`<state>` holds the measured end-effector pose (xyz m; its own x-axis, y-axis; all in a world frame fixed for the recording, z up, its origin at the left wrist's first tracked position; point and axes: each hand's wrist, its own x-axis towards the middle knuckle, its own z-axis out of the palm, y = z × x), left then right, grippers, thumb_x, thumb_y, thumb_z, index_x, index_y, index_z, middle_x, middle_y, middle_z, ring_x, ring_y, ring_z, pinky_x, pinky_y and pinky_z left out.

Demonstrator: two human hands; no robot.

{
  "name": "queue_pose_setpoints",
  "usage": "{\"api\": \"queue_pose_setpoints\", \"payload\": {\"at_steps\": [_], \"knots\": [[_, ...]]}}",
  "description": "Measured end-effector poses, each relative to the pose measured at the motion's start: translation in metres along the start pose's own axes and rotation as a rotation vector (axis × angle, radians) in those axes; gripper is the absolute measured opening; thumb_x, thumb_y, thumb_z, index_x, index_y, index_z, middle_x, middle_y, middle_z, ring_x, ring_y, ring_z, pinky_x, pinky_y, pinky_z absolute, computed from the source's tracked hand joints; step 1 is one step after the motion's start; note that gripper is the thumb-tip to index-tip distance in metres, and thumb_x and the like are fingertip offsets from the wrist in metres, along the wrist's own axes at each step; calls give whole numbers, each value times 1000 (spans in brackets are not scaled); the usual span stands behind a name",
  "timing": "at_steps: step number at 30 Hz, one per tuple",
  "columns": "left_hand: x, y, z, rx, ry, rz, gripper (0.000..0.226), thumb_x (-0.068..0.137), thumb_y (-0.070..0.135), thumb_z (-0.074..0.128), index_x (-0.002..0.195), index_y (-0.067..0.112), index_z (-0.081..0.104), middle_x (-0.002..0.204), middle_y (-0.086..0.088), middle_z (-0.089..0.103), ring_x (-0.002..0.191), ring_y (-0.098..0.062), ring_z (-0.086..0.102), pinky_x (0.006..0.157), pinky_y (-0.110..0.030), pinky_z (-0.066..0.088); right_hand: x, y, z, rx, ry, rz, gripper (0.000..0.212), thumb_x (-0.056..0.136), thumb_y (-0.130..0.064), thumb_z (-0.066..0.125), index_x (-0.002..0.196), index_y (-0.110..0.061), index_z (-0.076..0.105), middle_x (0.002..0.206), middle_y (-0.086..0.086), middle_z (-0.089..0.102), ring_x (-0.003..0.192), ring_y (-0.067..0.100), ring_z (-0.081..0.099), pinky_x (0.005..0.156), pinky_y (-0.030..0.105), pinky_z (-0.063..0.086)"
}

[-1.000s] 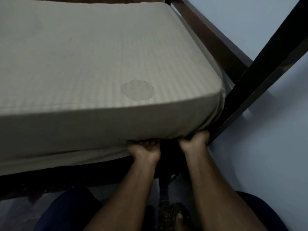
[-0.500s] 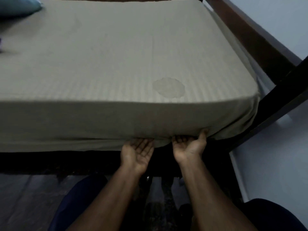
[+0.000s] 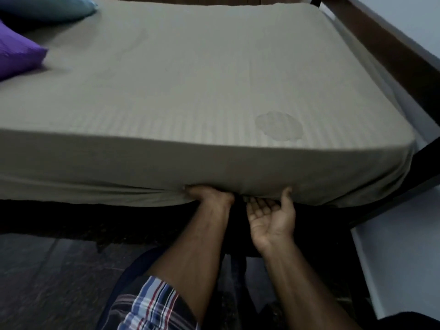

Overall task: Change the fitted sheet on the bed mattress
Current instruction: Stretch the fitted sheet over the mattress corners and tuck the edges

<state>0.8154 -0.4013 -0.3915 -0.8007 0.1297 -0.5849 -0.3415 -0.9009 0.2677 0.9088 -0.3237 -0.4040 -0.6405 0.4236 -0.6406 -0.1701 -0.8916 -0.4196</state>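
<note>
My left hand (image 3: pixel 209 195) grips the sheet (image 3: pixel 214 163) hem at lower centre; right hand (image 3: pixel 271 213) just beside it, palm up, fingers loose under the hem.

A dark wooden bed frame (image 3: pixel 390 55) stands beside a pale wall (image 3: pixel 404 253), over dim floor (image 3: pixel 47 282).

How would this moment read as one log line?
step: untucking fitted sheet | left hand: grips hem | right hand: palm up under edge | stain: near corner
</note>
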Motion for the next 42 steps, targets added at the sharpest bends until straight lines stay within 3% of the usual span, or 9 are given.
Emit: {"api": "queue_pose_setpoints", "payload": {"at_steps": [4, 6, 14, 17, 20, 25, 30, 35, 42], "knots": [[-7, 20, -12, 125, -9, -124, 60, 97, 53, 33, 132, 16, 64, 125, -17, 68, 119, -39, 61, 98, -51, 50, -4, 18, 21, 20, -127, 61, 129, 19, -72, 89, 128, -10, 59, 125, 15, 58, 120, 30, 55, 113, 43, 37], [-13, 42, -25, 222, 23, -191, 54, 97, 40, 41, 137, 6, 57, 131, -21, 63, 122, -37, 58, 105, -50, 46, 4, 22, 27, 57, -163, 26, 133, 11, -73, 88, 129, -17, 62, 125, 11, 63, 118, 30, 57, 111, 47, 38], [5, 118, -63, 167, 171, -43, 74, 102, 57, 31, 144, -3, 40, 146, -25, 45, 138, -40, 42, 116, -49, 32, 1, 44, 49, 95, -141, -56, 120, 26, -81, 77, 131, -24, 63, 123, 8, 71, 117, 31, 63, 101, 59, 47], [9, 113, -50, 69, 159, 17, 64, 98, 63, 30, 124, 10, 57, 128, -23, 55, 113, -36, 58, 109, -49, 39, -9, 55, 44, 103, -156, -21, 100, 51, -72, 78, 134, -20, 60, 133, 9, 65, 125, 31, 58, 108, 56, 42], [17, 115, -36, -20, 71, 55, 66, 95, 66, 28, 116, 19, 70, 121, -14, 67, 102, -34, 64, 106, -52, 41, -26, 73, 44, 0, -167, 42, 113, 39, -61, 92, 134, -11, 57, 136, 12, 60, 127, 30, 54, 114, 51, 34], [20, 139, -34, 39, -1, -105, 69, 97, 64, 28, 134, 18, 62, 127, -16, 67, 118, -38, 60, 105, -53, 45, -38, 114, 66, -160, -86, 140, 62, 96, -40, 52, 142, 1, 47, 141, 23, 52, 130, 32, 50, 114, 46, 34], [27, 203, -78, 299, 105, -119, 36, 101, 26, 39, 109, -1, 60, 125, -22, 60, 99, -32, 61, 106, -44, 44, -28, 153, 88, -34, -51, 215, 65, 100, -43, 40, 145, 4, 40, 146, 26, 45, 136, 37, 43, 115, 49, 29], [53, 242, -83, 159, 274, 84, 46, 104, 39, 36, 120, 0, 55, 126, -24, 59, 100, -34, 61, 103, -46, 47, -7, 196, 113, 156, -21, 225, 64, 96, -52, 41, 130, 1, 51, 137, 25, 53, 130, 39, 48, 114, 54, 31], [64, 251, -53, -10, 364, 116, 50, 101, 51, 38, 121, 14, 64, 113, -17, 67, 97, -33, 66, 94, -47, 53, 8, 215, 157, 221, -32, 58, 57, 83, -51, 49, 129, -23, 68, 131, 12, 66, 124, 40, 59, 108, 65, 35]]}}
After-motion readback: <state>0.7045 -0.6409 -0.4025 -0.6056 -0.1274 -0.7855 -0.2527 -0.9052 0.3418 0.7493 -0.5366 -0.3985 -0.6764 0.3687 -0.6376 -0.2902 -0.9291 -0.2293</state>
